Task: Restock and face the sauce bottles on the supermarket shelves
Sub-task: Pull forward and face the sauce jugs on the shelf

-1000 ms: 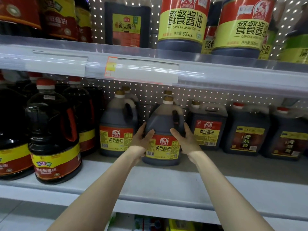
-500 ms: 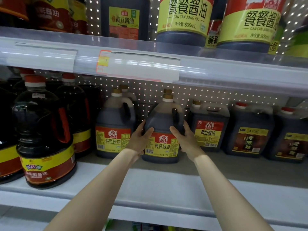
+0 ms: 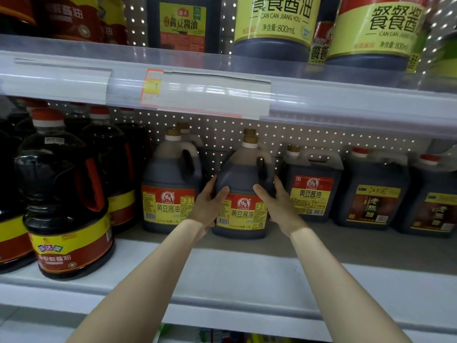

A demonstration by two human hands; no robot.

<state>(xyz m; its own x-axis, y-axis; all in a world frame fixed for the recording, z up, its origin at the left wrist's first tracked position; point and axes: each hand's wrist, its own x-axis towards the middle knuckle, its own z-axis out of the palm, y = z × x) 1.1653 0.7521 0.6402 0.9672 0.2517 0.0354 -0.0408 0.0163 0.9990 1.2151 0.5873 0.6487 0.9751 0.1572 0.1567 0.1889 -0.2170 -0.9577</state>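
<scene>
My left hand [image 3: 206,206] and right hand [image 3: 279,206] clasp the soy sauce jug [image 3: 243,184] at its sides, thumbs in front. It stands upright on the shelf [image 3: 247,276], label outward.

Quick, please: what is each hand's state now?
Left hand: grips the soy sauce jug on its left side.
Right hand: grips the same jug on its right side.

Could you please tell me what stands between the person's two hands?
In the head view, a soy sauce jug with a red-and-yellow label stands there, the left hand and right hand holding its sides.
</scene>
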